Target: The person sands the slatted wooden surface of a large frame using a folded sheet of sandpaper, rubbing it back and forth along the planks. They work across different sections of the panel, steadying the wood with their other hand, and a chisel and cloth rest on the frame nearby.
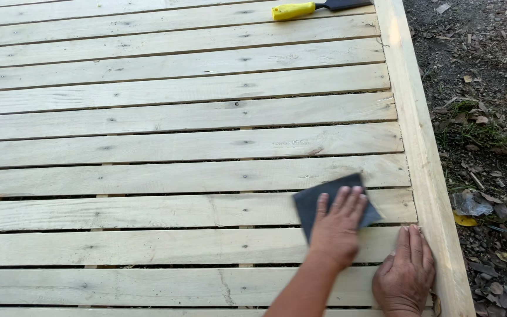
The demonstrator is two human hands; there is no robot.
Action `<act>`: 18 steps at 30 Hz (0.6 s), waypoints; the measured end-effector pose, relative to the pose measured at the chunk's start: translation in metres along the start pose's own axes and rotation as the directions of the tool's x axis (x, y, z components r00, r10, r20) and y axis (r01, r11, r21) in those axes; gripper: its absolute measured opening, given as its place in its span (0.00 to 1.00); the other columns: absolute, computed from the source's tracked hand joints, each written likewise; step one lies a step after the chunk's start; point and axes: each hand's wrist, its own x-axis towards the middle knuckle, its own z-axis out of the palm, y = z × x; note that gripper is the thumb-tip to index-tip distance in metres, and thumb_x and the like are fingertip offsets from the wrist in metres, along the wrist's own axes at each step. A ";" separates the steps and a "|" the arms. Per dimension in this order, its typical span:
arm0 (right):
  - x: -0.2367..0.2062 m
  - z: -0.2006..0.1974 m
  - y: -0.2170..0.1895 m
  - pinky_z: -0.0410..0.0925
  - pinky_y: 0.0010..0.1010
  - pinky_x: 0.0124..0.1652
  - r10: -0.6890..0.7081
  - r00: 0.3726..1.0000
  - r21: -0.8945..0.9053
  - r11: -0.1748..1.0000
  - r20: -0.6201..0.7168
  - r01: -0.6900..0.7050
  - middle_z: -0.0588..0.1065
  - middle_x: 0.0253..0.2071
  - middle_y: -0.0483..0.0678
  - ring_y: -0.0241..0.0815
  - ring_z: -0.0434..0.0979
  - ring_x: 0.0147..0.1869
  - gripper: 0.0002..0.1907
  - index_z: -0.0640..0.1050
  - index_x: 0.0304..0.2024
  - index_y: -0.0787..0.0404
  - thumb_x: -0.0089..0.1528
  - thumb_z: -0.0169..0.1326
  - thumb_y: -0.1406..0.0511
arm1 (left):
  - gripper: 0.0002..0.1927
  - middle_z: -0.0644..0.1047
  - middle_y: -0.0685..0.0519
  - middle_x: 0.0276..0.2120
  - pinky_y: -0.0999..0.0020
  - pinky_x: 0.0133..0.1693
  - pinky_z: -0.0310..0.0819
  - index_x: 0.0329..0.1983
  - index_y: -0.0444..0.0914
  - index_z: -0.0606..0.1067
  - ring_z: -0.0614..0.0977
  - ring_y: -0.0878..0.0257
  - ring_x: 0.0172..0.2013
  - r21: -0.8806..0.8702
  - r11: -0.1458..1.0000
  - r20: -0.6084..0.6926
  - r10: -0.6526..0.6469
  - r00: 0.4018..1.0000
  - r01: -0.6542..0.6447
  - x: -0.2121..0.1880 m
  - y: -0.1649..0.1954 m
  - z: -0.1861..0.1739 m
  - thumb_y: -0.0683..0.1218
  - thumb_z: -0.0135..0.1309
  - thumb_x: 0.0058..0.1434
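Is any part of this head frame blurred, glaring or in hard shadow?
Head view: even, soft daylight, no glare or hard shadows; left hand on the dark sandpaper sheet is slightly motion-blurred; right hand, wooden slats and yellow-handled tool look sharp.

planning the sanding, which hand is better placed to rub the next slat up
Probably left: the left hand lies flat on the dark sandpaper sheet, on the slats. The right hand rests bare by the frame board.
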 end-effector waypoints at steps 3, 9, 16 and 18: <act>-0.002 0.002 -0.004 0.52 0.43 0.74 -0.011 1.000 -0.037 0.999 0.005 0.011 0.63 0.75 0.56 0.53 0.59 0.79 0.33 0.66 0.71 0.67 0.62 0.43 0.66 | 0.42 0.44 0.58 0.79 0.49 0.71 0.24 0.79 0.47 0.45 0.41 0.62 0.76 0.148 0.938 -0.135 -0.294 0.946 0.312 -0.073 -0.111 -0.052 0.38 0.35 0.60; -0.002 0.001 -0.010 0.53 0.44 0.74 0.016 1.000 -0.004 1.000 0.001 -0.016 0.63 0.76 0.55 0.52 0.59 0.79 0.32 0.67 0.71 0.66 0.64 0.44 0.66 | 0.33 0.45 0.54 0.76 0.43 0.68 0.26 0.76 0.45 0.49 0.40 0.51 0.75 -0.035 0.795 -0.442 -0.556 0.704 0.606 -0.083 -0.149 -0.063 0.49 0.39 0.68; 0.002 0.003 -0.003 0.54 0.46 0.71 -0.002 1.000 0.034 0.999 -0.032 0.003 0.65 0.72 0.57 0.54 0.60 0.76 0.35 0.69 0.70 0.65 0.60 0.49 0.60 | 0.36 0.50 0.60 0.77 0.50 0.72 0.26 0.75 0.49 0.56 0.45 0.58 0.76 -0.144 0.989 -0.004 0.023 1.000 -0.023 0.032 0.062 0.016 0.43 0.39 0.60; 0.003 0.002 0.000 0.54 0.45 0.72 -0.020 0.999 0.032 0.999 -0.031 0.021 0.65 0.72 0.57 0.54 0.60 0.76 0.35 0.69 0.70 0.65 0.60 0.49 0.60 | 0.37 0.50 0.60 0.78 0.51 0.73 0.27 0.76 0.50 0.56 0.45 0.58 0.77 -0.084 0.996 -0.012 0.040 0.999 -0.041 0.024 0.038 0.010 0.42 0.38 0.60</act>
